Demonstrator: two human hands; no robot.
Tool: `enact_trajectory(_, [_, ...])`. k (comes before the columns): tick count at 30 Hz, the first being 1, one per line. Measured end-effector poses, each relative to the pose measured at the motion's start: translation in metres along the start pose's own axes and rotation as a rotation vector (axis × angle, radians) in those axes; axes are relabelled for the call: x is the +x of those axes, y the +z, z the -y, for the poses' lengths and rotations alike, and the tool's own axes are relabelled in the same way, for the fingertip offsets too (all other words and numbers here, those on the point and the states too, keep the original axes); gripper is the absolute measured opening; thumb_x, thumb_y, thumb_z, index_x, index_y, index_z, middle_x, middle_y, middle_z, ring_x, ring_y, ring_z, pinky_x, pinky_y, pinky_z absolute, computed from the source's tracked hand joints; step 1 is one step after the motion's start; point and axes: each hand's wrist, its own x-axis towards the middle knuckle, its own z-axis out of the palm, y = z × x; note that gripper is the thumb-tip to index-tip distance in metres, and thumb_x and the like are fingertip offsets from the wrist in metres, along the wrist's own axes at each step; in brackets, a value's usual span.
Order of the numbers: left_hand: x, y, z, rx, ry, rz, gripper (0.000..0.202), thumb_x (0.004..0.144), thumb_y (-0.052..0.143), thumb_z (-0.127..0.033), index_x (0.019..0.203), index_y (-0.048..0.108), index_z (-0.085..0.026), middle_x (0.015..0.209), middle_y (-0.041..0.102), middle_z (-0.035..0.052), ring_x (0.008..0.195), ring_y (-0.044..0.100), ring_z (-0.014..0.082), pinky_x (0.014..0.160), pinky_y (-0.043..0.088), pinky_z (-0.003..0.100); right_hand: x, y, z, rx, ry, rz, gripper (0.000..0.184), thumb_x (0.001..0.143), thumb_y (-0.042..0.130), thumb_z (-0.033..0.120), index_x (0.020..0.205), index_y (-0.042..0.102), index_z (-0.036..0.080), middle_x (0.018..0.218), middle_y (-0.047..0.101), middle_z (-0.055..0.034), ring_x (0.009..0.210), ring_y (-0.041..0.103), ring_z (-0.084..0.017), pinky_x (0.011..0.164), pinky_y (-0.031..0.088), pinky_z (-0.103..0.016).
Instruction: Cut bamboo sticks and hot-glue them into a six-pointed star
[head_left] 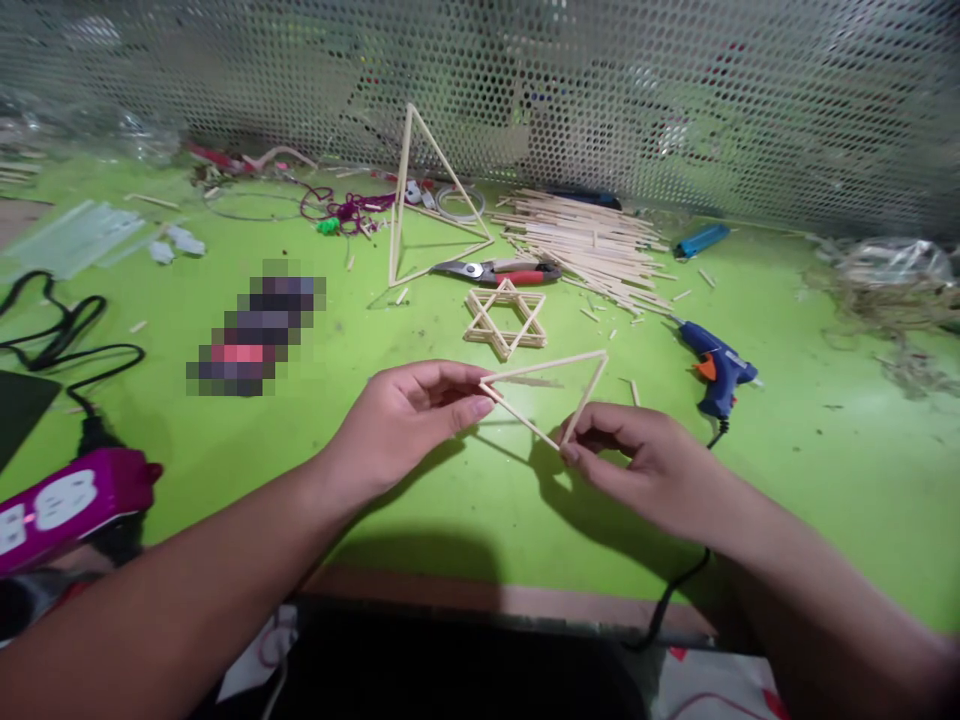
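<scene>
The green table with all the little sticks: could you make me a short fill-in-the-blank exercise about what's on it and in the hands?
1. The left hand and right hand hold a small stick frame shaped like a ____.
2. The stick star has ____ points.
3. The blue glue gun has an ____ trigger.
4. In the picture, the pile of loose sticks lies to the ____ of the tall frame.

Missing words: triangle; six; orange; right.
</scene>
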Motion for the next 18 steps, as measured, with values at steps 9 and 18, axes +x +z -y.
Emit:
enact_trajectory(9, [0.0006,0.0006,-0.0004,0.018,0.003,-0.053,0.042,0.078,0.104,-0.053,0.102,0.091,-0.022,0.099,0.088,0.0088,0.090,0.082,0.0242,0.091,0.070,0.040,0.0014,0.0010,-0.0022,-0.032,-0.018,-0.016,0.013,0.100,0.068,0.026,0.089,0.074,0.022,0.087,0.081,-0.0033,0.079,0.074,-0.018,0.076,0.060,-0.029])
enact_trajectory(18, [0.0017,0.0008,0.0012,0.044,0.048,-0.111,0.040,0.080,0.102,-0.056,0.097,0.090,-0.022,0.095,0.088,0.0085,0.087,0.082,0.0236,0.088,0.069,0.038,0.0041,0.0017,-0.0014,-0.058,-0.030,-0.025,0.015,0.106,0.067,0.029,0.099,0.077,0.021,0.092,0.082,-0.0044,0.083,0.076,-0.018,0.075,0.060,-0.029])
